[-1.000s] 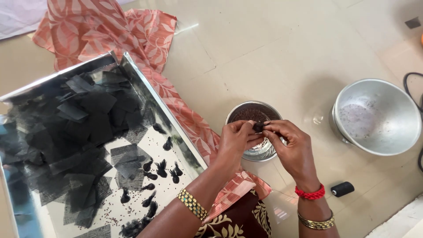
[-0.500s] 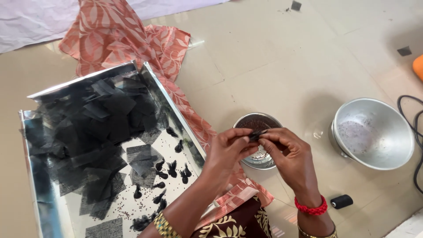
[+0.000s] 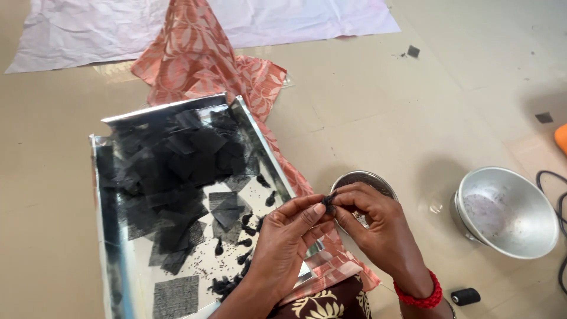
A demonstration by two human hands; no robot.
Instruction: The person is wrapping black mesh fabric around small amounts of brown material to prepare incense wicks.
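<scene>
Left hand (image 3: 289, 236) and right hand (image 3: 378, 227) pinching small black bundle (image 3: 328, 202) together, above small steel bowl (image 3: 365, 184), probably catching spilled seeds. Shiny tray (image 3: 106, 236) of black net squares (image 3: 177, 159) beside, within reach.

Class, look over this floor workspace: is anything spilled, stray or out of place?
Yes. Two small black fabric squares lie alone on the floor, away from the shiny tray, where tiny dark seeds are scattered loose.
</scene>
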